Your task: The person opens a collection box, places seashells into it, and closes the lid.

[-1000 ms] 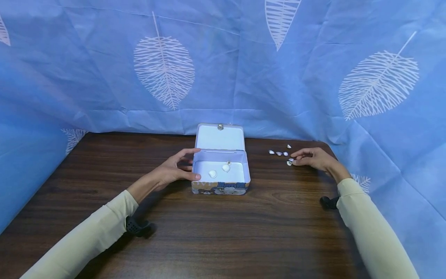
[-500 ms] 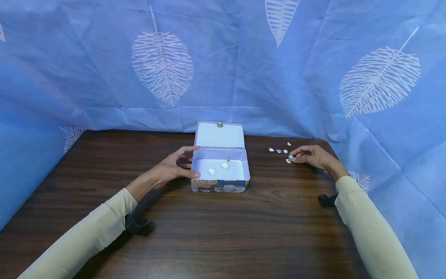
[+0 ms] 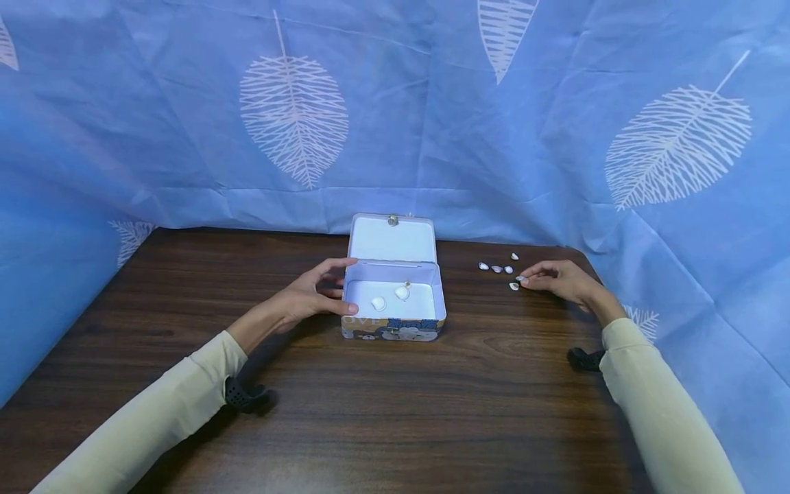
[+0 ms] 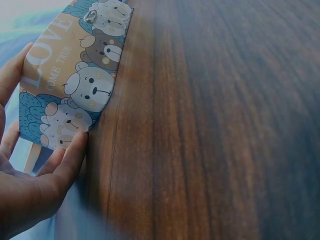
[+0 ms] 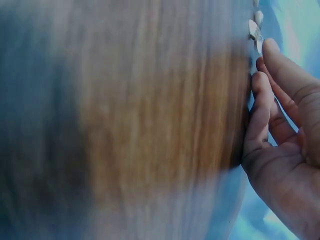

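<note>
A printed tin box (image 3: 395, 331) stands with its lid (image 3: 392, 239) raised; two white seashells (image 3: 378, 303) and a smaller piece lie inside. My left hand (image 3: 306, 291) holds the box's left end, thumb at the front and fingers toward the back. In the left wrist view, the thumb (image 4: 72, 160) rests on the bear-patterned side. At the right, my right hand (image 3: 564, 283) pinches a small seashell (image 3: 520, 278) between thumb and fingertips. Just left of it lies another shell (image 3: 514, 286). The right wrist view shows the pinched shell (image 5: 259, 46) at the thumb tip.
Several more small seashells (image 3: 496, 269) lie loose on the brown wooden table (image 3: 395, 412), between the box and my right hand. A blue leaf-patterned cloth (image 3: 395, 123) hangs behind the table and down its right side.
The right fingertips have closed on a shell that lay among the others, and it now tilts between them. My left hand stays on the box. The head view shifts slightly.
</note>
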The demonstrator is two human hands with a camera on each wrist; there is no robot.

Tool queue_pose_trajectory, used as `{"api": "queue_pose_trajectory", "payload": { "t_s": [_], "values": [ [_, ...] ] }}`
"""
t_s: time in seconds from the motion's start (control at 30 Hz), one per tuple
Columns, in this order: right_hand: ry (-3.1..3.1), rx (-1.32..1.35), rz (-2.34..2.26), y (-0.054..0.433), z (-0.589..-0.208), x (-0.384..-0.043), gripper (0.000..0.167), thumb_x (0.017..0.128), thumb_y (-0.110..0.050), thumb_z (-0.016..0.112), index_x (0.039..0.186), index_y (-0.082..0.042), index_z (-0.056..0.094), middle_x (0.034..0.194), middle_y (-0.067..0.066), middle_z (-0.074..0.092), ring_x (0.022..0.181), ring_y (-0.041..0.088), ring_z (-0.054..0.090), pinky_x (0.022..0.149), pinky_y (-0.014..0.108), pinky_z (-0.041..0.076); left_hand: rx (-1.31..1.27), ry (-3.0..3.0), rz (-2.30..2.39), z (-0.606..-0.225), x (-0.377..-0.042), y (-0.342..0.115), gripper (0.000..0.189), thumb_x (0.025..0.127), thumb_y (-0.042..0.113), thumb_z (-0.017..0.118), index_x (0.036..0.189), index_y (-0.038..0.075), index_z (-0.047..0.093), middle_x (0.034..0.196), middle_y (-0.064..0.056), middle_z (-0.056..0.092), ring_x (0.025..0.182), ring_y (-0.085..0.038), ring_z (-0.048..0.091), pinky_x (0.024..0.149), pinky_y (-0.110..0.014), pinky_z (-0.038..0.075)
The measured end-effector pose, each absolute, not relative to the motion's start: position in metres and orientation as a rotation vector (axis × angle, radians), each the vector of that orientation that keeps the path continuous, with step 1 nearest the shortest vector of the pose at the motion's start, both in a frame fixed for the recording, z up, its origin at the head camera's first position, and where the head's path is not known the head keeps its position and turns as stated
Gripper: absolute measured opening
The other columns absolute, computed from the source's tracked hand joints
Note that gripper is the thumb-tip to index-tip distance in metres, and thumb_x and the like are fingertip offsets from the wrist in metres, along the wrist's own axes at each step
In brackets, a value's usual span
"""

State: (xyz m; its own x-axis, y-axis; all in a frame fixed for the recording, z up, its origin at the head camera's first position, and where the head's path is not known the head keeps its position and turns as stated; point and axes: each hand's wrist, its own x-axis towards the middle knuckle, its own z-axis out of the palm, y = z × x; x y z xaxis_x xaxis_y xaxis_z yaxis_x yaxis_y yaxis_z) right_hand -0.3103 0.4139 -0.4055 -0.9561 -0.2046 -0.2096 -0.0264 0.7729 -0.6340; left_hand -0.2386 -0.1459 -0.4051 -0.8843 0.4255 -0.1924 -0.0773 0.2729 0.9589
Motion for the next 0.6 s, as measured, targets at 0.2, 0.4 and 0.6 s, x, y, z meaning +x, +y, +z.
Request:
{"api": "queue_pose_trajectory", "payload": {
  "t_s": [0.2,0.4,0.6],
  "values": [
    [2.733,-0.201,-0.995,0.416,-0.403,-0.307,0.048,0.11,-0.042,0.075,0.144,-0.007,0.075,0.131,0.01,0.076,0.108,0.013,0.068,0.091,0.028,0.057,0.312,2.133,1.656,-0.405,-0.239,-0.145,0.097,0.095,0.018,0.093,0.175,0.033,0.04,0.175,-0.023,0.035,0.159,-0.047,0.048,0.125,-0.061,0.05],
    [2.748,-0.216,-1.022,0.41,-0.401,-0.304,0.049,0.112,-0.042,0.073,0.146,-0.007,0.074,0.136,0.011,0.074,0.111,0.013,0.068,0.09,0.028,0.058,0.323,2.123,1.649,-0.406,-0.239,-0.147,0.097,0.096,0.02,0.093,0.176,0.033,0.039,0.175,-0.023,0.034,0.16,-0.047,0.047,0.125,-0.061,0.05],
    [2.785,-0.217,-1.05,0.403,-0.399,-0.296,0.049,0.111,-0.044,0.075,0.144,-0.009,0.076,0.137,0.013,0.075,0.108,0.006,0.069,0.092,0.025,0.058,0.332,2.115,1.647,-0.405,-0.239,-0.148,0.098,0.096,0.02,0.093,0.176,0.034,0.038,0.175,-0.023,0.034,0.161,-0.047,0.046,0.126,-0.061,0.049]
  ]
}}
